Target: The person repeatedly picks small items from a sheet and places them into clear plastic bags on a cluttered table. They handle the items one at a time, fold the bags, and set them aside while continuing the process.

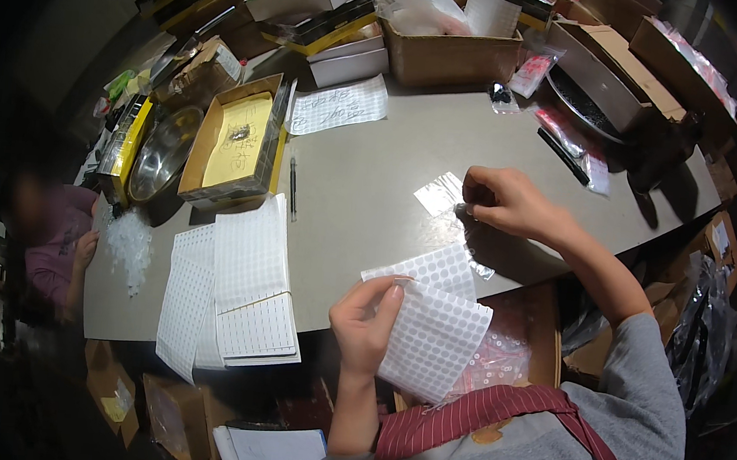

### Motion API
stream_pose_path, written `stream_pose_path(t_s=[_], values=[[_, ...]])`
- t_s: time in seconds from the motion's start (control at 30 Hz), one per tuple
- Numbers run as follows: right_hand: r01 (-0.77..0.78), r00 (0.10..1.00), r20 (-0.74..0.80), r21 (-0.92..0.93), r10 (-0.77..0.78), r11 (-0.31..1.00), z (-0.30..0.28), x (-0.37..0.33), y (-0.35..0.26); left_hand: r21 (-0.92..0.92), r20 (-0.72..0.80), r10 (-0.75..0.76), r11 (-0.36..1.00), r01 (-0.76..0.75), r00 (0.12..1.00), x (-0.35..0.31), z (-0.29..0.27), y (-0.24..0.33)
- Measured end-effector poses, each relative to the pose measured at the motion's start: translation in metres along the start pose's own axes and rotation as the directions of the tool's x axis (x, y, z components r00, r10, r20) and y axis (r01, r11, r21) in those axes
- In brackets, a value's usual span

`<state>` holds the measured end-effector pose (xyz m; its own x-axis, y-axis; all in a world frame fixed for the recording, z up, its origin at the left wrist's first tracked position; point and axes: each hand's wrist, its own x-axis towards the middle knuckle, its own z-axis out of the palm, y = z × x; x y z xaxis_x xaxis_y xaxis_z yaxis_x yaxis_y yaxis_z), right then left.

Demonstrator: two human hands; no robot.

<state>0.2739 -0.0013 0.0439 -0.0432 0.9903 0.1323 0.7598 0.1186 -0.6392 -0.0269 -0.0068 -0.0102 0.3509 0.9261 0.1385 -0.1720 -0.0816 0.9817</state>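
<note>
Left hand [364, 326] pinches dotted paper [438, 337] over the desk [346, 184]'s near edge; right hand [511, 203] curls by clear plastic [440, 196], grip unclear from here.

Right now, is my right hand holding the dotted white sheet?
No, your left hand pinches the dotted white sheet, your right hand apart from it.
</note>
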Motion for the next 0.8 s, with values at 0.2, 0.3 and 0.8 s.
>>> stream_pose_path(t_s=[0.2, 0.3, 0.8], values=[[-0.037, 0.990, -0.140, -0.021, 0.034, 0.999, 0.011, -0.015, -0.007, 0.010, -0.013, 0.019, 1.000, -0.019, 1.000, -0.001, 0.002, 0.003], [-0.009, 0.982, -0.188, -0.180, -0.026, 0.984, 0.015, -0.019, -0.006, 0.012, -0.017, 0.003, 1.000, -0.003, 1.000, -0.001, 0.001, 0.002], [-0.009, 1.000, 0.017, 0.230, 0.005, 0.973, -0.024, -0.036, -0.014, -0.029, -0.035, 0.023, 0.999, -0.024, 0.999, -0.004, 0.001, -0.002]])
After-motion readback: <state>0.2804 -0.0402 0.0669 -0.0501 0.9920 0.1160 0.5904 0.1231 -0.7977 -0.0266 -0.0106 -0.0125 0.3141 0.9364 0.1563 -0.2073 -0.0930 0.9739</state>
